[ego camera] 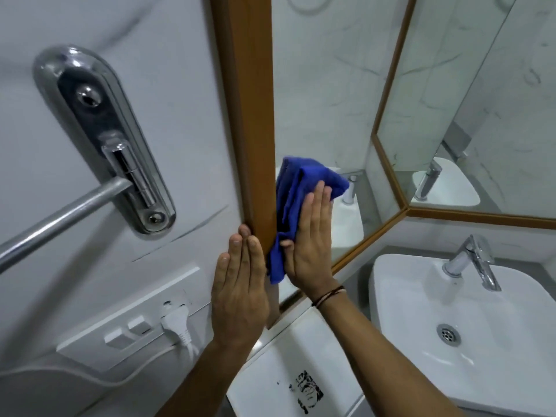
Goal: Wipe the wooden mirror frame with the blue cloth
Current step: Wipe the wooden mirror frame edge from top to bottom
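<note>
The wooden mirror frame (248, 109) runs up the middle of the view as a brown vertical strip, with glass to its right. A folded blue cloth (296, 200) lies against the frame's inner edge and the glass. My right hand (310, 245) presses flat on the cloth, fingers straight and pointing up. My left hand (239, 293) rests flat on the frame's outer side and the wall, fingertips touching the wood, holding nothing. The frame's lower left corner is hidden behind my hands.
A chrome towel-bar bracket (102, 136) and its bar (60, 221) stick out of the wall at left. Below sits a switch plate (126, 329) with a white plug (177, 323). A white basin (451, 320) with a chrome tap (475, 260) stands at lower right.
</note>
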Demonstrator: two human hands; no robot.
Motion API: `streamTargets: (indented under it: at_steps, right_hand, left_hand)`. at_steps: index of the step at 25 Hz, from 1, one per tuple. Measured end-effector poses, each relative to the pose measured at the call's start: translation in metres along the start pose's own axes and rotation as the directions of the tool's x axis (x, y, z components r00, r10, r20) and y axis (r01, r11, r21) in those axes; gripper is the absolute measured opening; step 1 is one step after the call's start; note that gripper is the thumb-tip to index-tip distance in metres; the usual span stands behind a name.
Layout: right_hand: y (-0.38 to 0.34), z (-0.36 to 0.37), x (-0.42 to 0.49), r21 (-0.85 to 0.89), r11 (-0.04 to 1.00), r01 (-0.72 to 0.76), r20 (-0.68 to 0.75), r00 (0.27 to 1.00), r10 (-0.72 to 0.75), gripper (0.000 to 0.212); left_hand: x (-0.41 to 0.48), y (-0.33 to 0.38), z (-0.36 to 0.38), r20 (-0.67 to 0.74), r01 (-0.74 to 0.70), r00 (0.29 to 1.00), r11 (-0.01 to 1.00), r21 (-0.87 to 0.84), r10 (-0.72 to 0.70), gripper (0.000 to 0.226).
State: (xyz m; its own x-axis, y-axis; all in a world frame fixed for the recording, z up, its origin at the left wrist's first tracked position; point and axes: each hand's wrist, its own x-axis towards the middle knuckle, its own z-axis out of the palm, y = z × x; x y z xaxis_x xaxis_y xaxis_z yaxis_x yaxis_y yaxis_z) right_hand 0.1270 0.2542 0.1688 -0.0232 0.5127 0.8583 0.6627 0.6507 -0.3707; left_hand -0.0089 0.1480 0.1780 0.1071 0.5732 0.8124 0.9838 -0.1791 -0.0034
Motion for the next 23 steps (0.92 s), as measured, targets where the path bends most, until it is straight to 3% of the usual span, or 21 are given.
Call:
streamTargets:
  at_steps: [2,3,5,6,8,9,12,14,15,18,21,23]
  right_hand:
    - [-0.006,0.003,-0.056,-0.012,0.999,-0.033,0.077,0.996,0.034,0.072]
    - [-0.010,0.002,-0.097,-0.001,0.994,-0.110,0.186,0.977,0.109,0.071]
    - [-0.020,0.010,-0.174,0.048,0.910,-0.413,0.370,0.853,0.368,0.073]
    - [-0.028,0.018,-0.198,0.084,0.813,-0.576,0.386,0.771,0.506,0.078]
    - [-0.047,0.036,-0.202,0.267,0.545,-0.795,0.315,0.607,0.730,0.081]
    - [-0.051,0.046,-0.187,0.403,0.433,-0.806,0.238,0.550,0.801,0.076]
    - [0.001,0.039,-0.108,0.548,0.262,-0.794,-0.016,0.303,0.953,0.063]
    - [0.021,0.034,-0.079,0.587,0.160,-0.794,-0.003,0.195,0.981,0.060]
    - [0.013,0.033,-0.077,0.615,0.144,-0.775,0.006,0.188,0.982,0.060]
    - [-0.018,0.038,-0.098,0.594,0.212,-0.776,0.066,0.309,0.949,0.064]
    - [0.008,0.029,-0.087,0.545,0.261,-0.796,-0.006,0.308,0.951,0.061]
    - [0.011,0.026,-0.088,0.534,0.296,-0.792,-0.044,0.323,0.945,0.048]
  left_hand:
    - [-0.003,0.000,-0.003,-0.010,-0.019,1.000,0.999,-0.032,0.019,0.089]
    - [-0.003,0.000,-0.003,-0.024,-0.033,0.999,0.999,-0.042,0.032,0.080]
    - [-0.002,0.000,-0.002,-0.023,-0.035,0.999,0.999,-0.034,0.034,0.071]
    - [-0.002,0.001,-0.001,-0.014,-0.034,0.999,0.999,-0.024,0.034,0.072]
    - [-0.003,0.001,0.002,-0.010,-0.038,0.999,0.999,0.007,0.039,0.077]
    - [-0.004,0.001,0.000,-0.012,-0.037,0.999,0.999,0.010,0.037,0.078]
    - [-0.004,-0.002,-0.002,-0.011,-0.043,0.999,0.999,0.015,0.044,0.092]
    - [-0.001,0.000,-0.004,0.009,-0.019,1.000,1.000,0.008,0.019,0.104]
    - [-0.002,0.002,-0.004,0.002,-0.017,1.000,1.000,0.007,0.016,0.105]
    - [-0.004,0.000,-0.006,-0.009,-0.039,0.999,0.999,0.015,0.039,0.095]
    - [-0.005,-0.001,-0.005,0.016,-0.034,0.999,0.999,0.018,0.034,0.108]
    - [-0.005,0.000,-0.002,0.010,-0.028,1.000,1.000,-0.002,0.028,0.105]
